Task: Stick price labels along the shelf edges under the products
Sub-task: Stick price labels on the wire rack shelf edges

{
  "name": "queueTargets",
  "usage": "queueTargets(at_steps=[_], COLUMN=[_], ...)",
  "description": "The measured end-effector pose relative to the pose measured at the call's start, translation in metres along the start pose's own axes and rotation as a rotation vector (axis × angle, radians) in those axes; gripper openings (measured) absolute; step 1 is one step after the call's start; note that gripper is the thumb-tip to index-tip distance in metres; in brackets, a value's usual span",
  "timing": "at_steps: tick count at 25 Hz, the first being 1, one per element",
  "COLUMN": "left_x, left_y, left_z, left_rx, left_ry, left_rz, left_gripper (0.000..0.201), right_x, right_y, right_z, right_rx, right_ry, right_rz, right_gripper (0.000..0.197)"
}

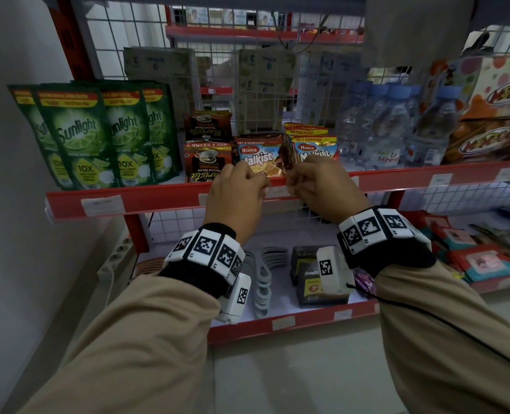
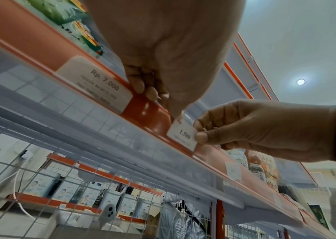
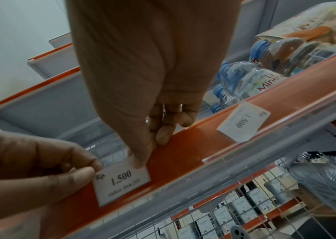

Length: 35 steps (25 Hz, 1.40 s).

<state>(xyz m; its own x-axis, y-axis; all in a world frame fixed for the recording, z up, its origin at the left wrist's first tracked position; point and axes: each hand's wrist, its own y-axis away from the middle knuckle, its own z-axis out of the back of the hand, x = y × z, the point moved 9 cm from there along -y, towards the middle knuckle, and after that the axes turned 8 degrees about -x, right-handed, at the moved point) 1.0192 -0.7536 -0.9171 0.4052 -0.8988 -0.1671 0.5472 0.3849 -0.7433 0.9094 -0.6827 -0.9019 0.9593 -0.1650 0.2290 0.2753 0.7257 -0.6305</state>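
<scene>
both forearms are raised side by side in front of a red shelf rack, tan sleeves and marker wristbands nearest the head camera. the left hand [image 1: 237,191] and right hand [image 1: 322,186] are held close together at the red shelf edge [image 1: 158,201] of the upper shelf, a small gap left between them. a white price label [image 3: 121,181] printed "rp. 1.500" is held flat against the red strip, inside the clear plastic lip running along the strip's bottom. its left end is pinched by the left hand's thumb and forefinger, the other fingers curled; its top right corner is pressed by the right thumb, the remaining right fingers [image 3: 164,136] curled down onto the strip's upper rim just right of the label. free red strip is seen on both sides: to the left up to a placed "rp. 7.000" label [image 2: 95,83], to the right up to another 1.500 label [image 3: 242,122] that sits tilted. just behind the hands, malkist biscuit packs [image 1: 259,155] stand at the shelf front, directly above the held label; coffee sachet packs [image 1: 207,159] and sunlight pouches [image 1: 89,135] stand further left, water bottles [image 1: 388,130] to the right. a white wire grid is seen behind the goods, and a lower shelf with its own labels below the wrists.
</scene>
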Motion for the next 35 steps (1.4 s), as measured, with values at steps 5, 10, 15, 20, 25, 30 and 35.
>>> queueTargets(at_steps=[5, 10, 15, 20, 25, 30, 35], left_x=[0.001, 0.001, 0.002, -0.001, 0.000, -0.001, 0.014], left_y=[-0.004, -0.005, -0.006, -0.006, 0.001, 0.020, 0.074], left_z=[-0.004, -0.007, -0.005, 0.000, 0.013, 0.015, 0.005], left_rx=[0.040, 0.087, 0.117, 0.079, -0.039, -0.058, -0.108], left_ry=[-0.039, -0.079, -0.081, -0.054, 0.005, -0.061, -0.017], left_rz=[0.003, 0.008, 0.003, -0.018, -0.059, -0.096, -0.120], left_gripper=[0.020, 0.025, 0.027, 0.023, 0.015, 0.031, 0.036], right_x=[-0.003, -0.002, -0.001, 0.000, -0.005, -0.005, 0.016], right_y=[-0.002, -0.001, 0.000, 0.001, 0.008, 0.025, 0.057], right_z=[-0.003, -0.004, 0.000, 0.002, 0.013, 0.010, -0.039], right_rx=[0.012, 0.023, 0.011, 0.016, -0.097, -0.269, -0.302], right_ry=[0.034, 0.042, -0.044, -0.039, -0.114, -0.053, -0.179], right_rz=[0.004, 0.019, -0.020, -0.037, -0.058, -0.021, 0.027], right_gripper=[0.011, 0.010, 0.010, 0.011, 0.021, 0.022, 0.021])
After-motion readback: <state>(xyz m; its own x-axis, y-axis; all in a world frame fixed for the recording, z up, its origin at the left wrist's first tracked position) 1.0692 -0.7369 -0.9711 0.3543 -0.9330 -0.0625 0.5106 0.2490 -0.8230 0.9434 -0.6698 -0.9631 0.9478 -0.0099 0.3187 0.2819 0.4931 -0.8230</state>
